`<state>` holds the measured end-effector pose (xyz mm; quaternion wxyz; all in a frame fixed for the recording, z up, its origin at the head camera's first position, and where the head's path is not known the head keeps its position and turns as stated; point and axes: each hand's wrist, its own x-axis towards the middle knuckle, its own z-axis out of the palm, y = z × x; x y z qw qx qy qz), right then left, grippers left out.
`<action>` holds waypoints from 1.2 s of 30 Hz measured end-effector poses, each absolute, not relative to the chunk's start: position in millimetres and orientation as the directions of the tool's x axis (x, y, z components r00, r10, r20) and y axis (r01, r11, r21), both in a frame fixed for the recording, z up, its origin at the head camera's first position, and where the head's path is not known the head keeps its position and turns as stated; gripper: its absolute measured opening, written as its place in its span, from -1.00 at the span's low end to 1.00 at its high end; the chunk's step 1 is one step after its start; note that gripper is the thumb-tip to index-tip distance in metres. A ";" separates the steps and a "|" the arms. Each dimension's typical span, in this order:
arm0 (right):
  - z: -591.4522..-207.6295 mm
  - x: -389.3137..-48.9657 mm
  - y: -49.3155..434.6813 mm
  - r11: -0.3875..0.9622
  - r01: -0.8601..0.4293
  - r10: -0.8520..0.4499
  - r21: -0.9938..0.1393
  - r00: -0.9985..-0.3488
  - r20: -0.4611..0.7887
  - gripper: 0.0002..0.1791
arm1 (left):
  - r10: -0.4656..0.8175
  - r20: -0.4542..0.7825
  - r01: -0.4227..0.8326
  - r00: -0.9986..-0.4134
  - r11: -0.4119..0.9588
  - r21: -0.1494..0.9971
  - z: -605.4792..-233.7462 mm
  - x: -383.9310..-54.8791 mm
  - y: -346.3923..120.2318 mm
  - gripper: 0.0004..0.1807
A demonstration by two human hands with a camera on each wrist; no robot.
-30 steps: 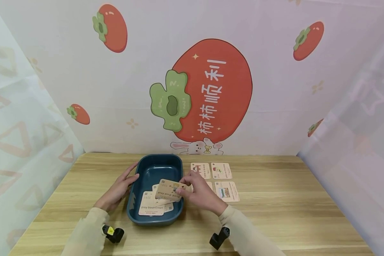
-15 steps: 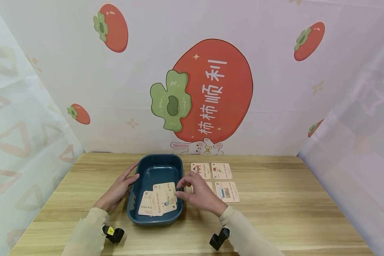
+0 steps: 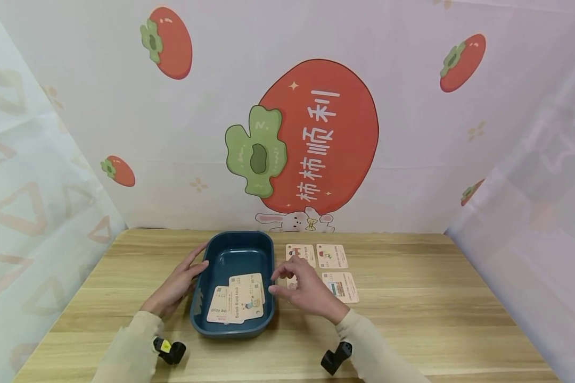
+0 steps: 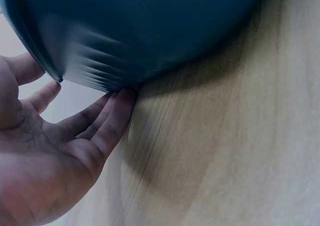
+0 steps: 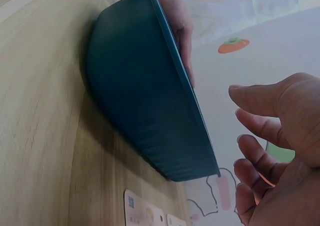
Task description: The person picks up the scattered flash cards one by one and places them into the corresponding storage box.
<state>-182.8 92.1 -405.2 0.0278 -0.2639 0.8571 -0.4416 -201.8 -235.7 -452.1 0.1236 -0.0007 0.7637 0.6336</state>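
A dark blue plastic bin (image 3: pixel 235 240) stands on the table with several picture cards lying overlapped in its near part. The top card (image 3: pixel 249 298) has its printing turned sideways and reads "play ping-pong". At the bin's left side, my left hand (image 3: pixel 176 284) rests its fingers against the outer wall, with the thumb by the rim; the left wrist view shows these fingers (image 4: pixel 117 118) low on the wall. My right hand (image 3: pixel 306 287) hovers just right of the bin, fingers loosely bent and holding nothing. It partly hides a card on the table.
Right of the bin, several cards lie in two rows on the wooden table (image 3: pixel 421 308), among them a "play on the slide" card (image 3: pixel 332 256) and a card with a building picture (image 3: pixel 340 288). A printed cloth backdrop (image 3: pixel 402 202) rises behind the table.
My right hand has let go of the ping-pong card, which now lies turned sideways on the other cards in the bin. That hand has drawn back right; my left hand has stayed put.
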 end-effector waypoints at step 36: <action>-406.4 -195.5 199.8 0.598 -0.424 -0.316 -0.680 -0.904 0.286 -0.84 | 0.164 -0.192 -0.158 -0.968 0.201 0.967 -453.9 -203.0 -236.7 -0.27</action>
